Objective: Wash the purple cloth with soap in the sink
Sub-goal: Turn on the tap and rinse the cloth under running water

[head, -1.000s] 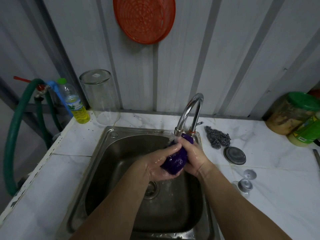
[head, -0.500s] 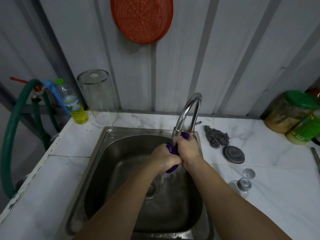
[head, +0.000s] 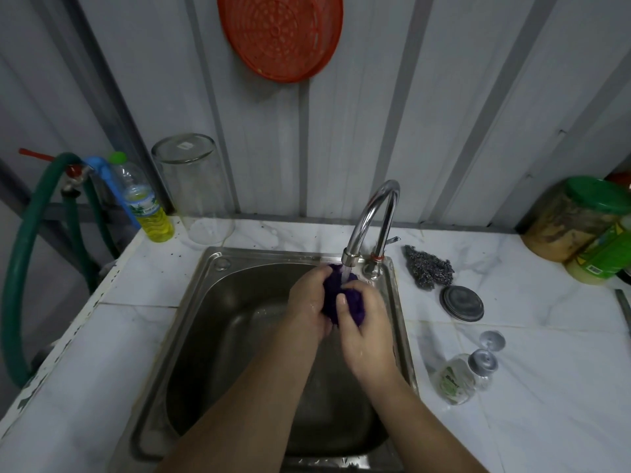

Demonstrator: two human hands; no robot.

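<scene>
The purple cloth (head: 338, 295) is bunched into a wet ball between both hands, right under the spout of the chrome tap (head: 370, 220). Water runs from the spout onto the cloth. My left hand (head: 309, 302) grips its left side. My right hand (head: 363, 327) wraps its right and lower side, thumb on top. All this is over the back right of the steel sink (head: 211, 322). Most of the cloth is hidden by my fingers. A bottle of yellow soap (head: 148, 206) stands at the counter's back left.
An upturned glass jar (head: 198, 189) stands beside the soap bottle. Right of the sink lie a steel scourer (head: 428, 269), a metal lid (head: 461, 303) and a small tipped bottle (head: 457, 378). Green-lidded jars (head: 577, 220) stand far right. A green hose (head: 24, 268) loops at left.
The hands have shifted around the cloth under the running tap: it was squeezed tight half a second ago and more purple shows between the hands now.
</scene>
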